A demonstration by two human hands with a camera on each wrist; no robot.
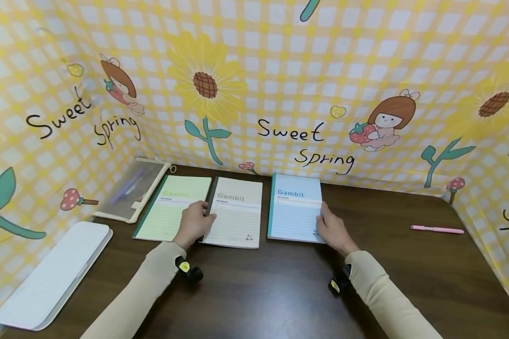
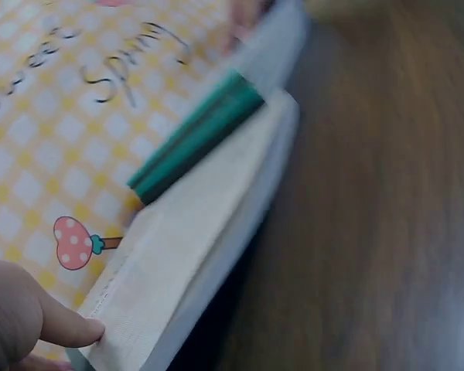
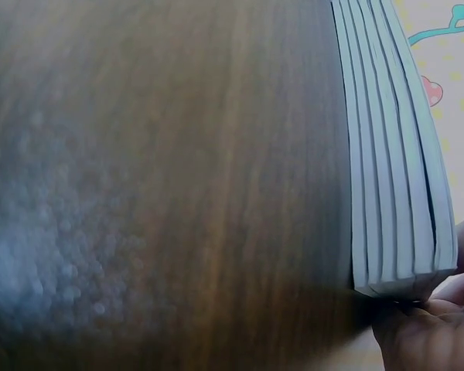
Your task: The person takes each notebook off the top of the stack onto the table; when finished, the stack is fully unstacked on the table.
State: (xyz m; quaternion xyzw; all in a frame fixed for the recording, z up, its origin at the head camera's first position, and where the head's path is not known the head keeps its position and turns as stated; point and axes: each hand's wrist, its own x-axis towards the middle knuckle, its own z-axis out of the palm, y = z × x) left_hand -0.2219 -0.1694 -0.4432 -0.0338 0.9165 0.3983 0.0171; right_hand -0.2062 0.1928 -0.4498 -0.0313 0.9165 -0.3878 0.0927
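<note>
Three notebooks lie side by side in the head view, with "Gambit" on each cover. My left hand (image 1: 192, 224) reaches over the green notebook (image 1: 161, 222) and grips the spine side of the beige notebook (image 1: 236, 217), its thumb on the cover. That thumb (image 2: 76, 328) also shows pressing the beige cover (image 2: 158, 259) in the left wrist view. On the right, my right hand (image 1: 336, 230) holds the blue notebook (image 1: 294, 214) by its right edge, fingertips hidden beneath. The right wrist view shows several layered page edges (image 3: 394, 170) beside the fingers (image 3: 429, 332).
A zipped mesh pouch (image 1: 131, 190) with pens inside lies left of the notebooks. Nearer me is a long white case (image 1: 55, 275). A pink pen (image 1: 437, 229) rests at the far right of the dark wooden table (image 1: 263, 292). Patterned yellow cloth (image 1: 263, 84) walls the back and sides.
</note>
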